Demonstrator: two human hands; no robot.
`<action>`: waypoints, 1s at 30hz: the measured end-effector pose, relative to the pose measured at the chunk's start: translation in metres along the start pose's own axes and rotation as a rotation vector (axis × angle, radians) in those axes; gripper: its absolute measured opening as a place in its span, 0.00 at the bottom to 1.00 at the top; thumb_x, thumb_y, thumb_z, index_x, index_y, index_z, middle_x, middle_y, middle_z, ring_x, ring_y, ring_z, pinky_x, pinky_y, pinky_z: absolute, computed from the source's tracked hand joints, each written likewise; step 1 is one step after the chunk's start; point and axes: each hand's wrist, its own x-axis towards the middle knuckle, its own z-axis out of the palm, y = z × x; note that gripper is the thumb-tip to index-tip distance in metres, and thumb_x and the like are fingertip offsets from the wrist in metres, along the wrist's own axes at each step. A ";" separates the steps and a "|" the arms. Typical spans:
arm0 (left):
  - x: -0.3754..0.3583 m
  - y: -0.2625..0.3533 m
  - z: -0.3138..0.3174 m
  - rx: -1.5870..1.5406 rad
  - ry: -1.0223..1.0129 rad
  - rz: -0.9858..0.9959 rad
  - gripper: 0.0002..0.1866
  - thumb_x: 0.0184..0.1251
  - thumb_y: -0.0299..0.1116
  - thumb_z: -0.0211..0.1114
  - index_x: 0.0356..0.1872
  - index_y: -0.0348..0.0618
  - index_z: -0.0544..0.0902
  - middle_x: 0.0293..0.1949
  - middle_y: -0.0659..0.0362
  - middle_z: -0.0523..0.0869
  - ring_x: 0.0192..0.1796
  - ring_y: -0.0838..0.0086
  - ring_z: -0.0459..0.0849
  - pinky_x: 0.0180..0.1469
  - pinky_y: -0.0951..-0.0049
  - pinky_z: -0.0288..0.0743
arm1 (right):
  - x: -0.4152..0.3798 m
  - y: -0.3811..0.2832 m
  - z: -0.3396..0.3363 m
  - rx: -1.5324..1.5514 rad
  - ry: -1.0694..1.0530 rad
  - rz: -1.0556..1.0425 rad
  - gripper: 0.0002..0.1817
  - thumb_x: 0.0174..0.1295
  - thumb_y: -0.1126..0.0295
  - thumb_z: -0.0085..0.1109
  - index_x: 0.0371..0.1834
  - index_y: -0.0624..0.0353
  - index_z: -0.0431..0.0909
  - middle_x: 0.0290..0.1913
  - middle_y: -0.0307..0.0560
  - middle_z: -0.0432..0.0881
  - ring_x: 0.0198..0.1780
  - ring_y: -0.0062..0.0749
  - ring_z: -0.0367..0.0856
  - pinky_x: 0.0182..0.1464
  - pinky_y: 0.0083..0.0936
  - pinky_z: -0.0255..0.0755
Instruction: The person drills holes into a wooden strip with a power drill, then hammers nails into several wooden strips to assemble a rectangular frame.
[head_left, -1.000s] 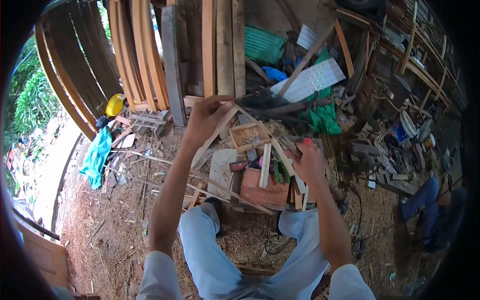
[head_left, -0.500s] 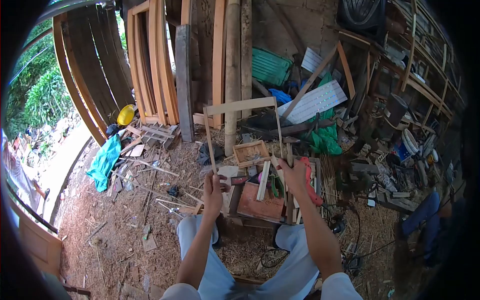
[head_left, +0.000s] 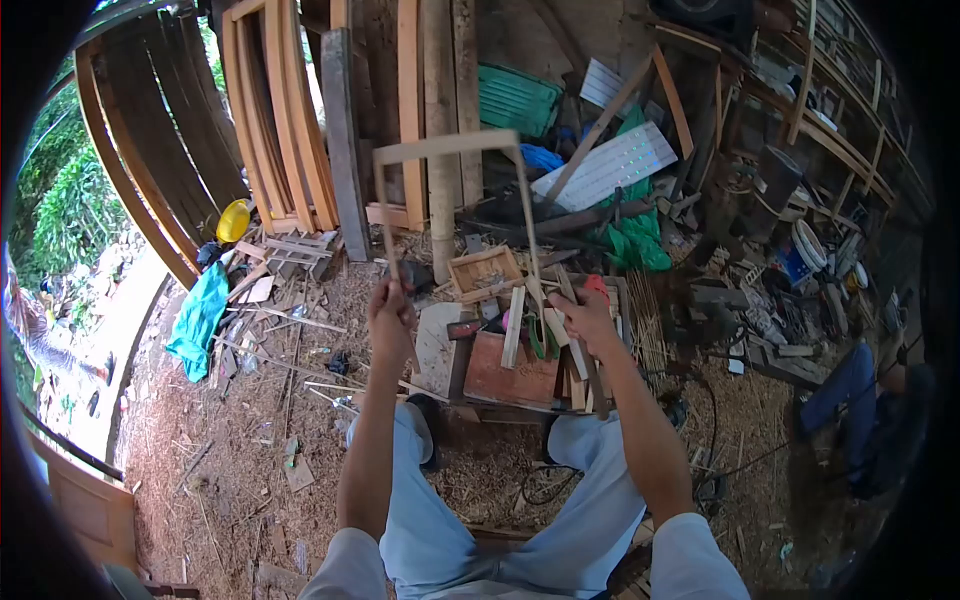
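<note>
I hold up a thin three-sided wooden frame (head_left: 445, 146), its crossbar at the top and its two legs pointing down. My left hand (head_left: 391, 322) is closed around the lower end of the left leg. Beside the foot of the right leg, my right hand (head_left: 585, 322) has its fingers pinched together on the wood; the exact contact is partly hidden. Under the frame lies a reddish board (head_left: 512, 372) on a low work surface. A pale wood strip (head_left: 514, 328) and a green object (head_left: 545, 338) rest over it, with a shallow wooden tray (head_left: 485, 272) behind.
Shavings and offcuts cover the ground. Tall wooden frames (head_left: 285, 120) lean at the back left, near a teal sheet (head_left: 200, 322) and a yellow bowl (head_left: 233, 220). Green plastic (head_left: 638, 240) and a white panel (head_left: 610, 170) lie behind. Another person's legs (head_left: 850, 410) show at right.
Both hands have lifted the frame higher and away from my body, the left hand rising more than the right. The whole view has shifted slightly.
</note>
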 end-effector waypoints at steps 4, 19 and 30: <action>0.016 -0.010 -0.029 -0.176 0.003 -0.077 0.09 0.75 0.33 0.50 0.49 0.43 0.75 0.29 0.68 0.71 0.19 0.86 0.60 0.19 0.85 0.54 | 0.005 0.014 -0.023 -0.139 0.193 0.081 0.05 0.61 0.71 0.58 0.29 0.59 0.75 0.16 0.32 0.67 0.11 0.14 0.58 0.13 0.18 0.51; 0.008 -0.064 -0.031 -0.129 -0.192 -0.285 0.14 0.77 0.36 0.48 0.57 0.41 0.72 0.31 0.68 0.67 0.20 0.88 0.58 0.19 0.87 0.52 | 0.008 -0.015 0.023 0.213 0.023 0.151 0.20 0.70 0.51 0.49 0.41 0.60 0.75 0.42 0.48 0.85 0.14 0.10 0.52 0.15 0.11 0.48; 0.010 -0.063 -0.038 0.307 -0.165 -0.003 0.11 0.75 0.36 0.53 0.46 0.40 0.77 0.24 0.65 0.74 0.25 0.83 0.70 0.29 0.81 0.63 | -0.003 -0.018 0.011 0.225 -0.049 -0.074 0.12 0.68 0.63 0.55 0.46 0.59 0.75 0.44 0.48 0.84 0.14 0.09 0.55 0.15 0.11 0.51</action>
